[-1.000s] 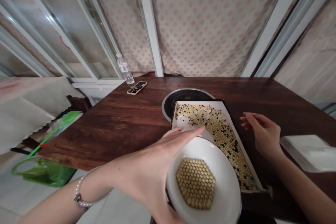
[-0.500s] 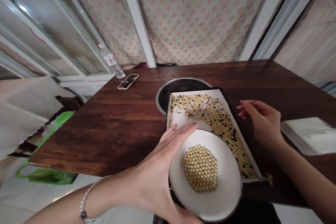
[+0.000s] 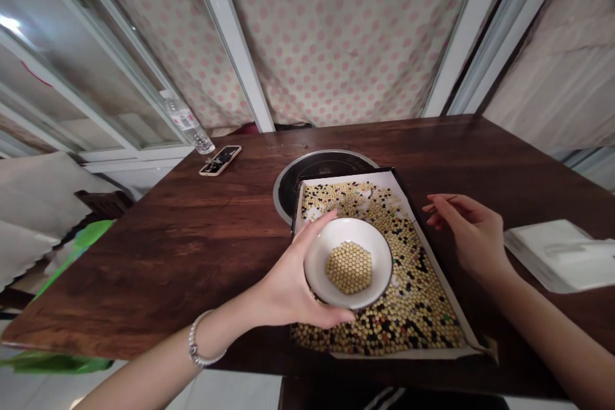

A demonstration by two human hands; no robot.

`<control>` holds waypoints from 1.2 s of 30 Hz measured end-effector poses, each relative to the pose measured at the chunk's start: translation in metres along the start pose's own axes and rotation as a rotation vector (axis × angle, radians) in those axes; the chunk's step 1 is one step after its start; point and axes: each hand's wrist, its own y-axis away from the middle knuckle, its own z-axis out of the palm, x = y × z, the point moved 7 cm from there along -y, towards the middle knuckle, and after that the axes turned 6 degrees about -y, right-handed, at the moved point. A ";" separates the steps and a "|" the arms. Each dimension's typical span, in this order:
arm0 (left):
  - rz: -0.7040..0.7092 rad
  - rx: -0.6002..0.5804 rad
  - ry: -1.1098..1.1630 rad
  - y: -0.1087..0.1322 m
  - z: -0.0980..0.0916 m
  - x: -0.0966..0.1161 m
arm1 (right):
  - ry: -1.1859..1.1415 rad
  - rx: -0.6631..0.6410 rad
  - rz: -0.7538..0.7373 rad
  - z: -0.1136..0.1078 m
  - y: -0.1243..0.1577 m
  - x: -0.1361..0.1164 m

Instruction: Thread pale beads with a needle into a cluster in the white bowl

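A white ceramic bowl (image 3: pixel 355 230) sits in the lower middle of the frame, gripped at its rim by the left hand (image 3: pixel 283 288), thumb and fingers wrapped around it, above a paper-lined tray (image 3: pixel 379 178) of mixed yellow and black beans (image 3: pixel 398 327); inside the bowl lies a tight, roughly hexagonal cluster of pale soybeans (image 3: pixel 349 268). To the right, the right hand (image 3: pixel 473 234) hangs just beside the tray, fingers lightly curled, pinching what looks like a thin stick (image 3: pixel 439 202). The tray's upper edge overlaps a round black cooktop (image 3: pixel 317 170).
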 end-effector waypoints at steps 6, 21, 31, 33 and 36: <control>0.029 0.011 -0.164 -0.015 0.006 -0.017 | -0.009 0.016 -0.008 -0.001 -0.003 0.002; 0.114 -0.067 -0.221 -0.035 0.018 -0.026 | 0.022 -0.009 0.004 0.002 -0.001 0.001; 0.055 -0.137 -0.117 -0.040 0.027 -0.038 | -0.002 -0.054 -0.015 0.007 -0.001 0.000; 0.052 -0.132 -0.131 -0.041 0.026 -0.043 | -0.001 -0.070 -0.020 0.008 -0.001 0.001; 0.058 -0.157 -0.150 -0.046 0.027 -0.048 | -0.003 -0.088 -0.008 0.010 -0.003 0.004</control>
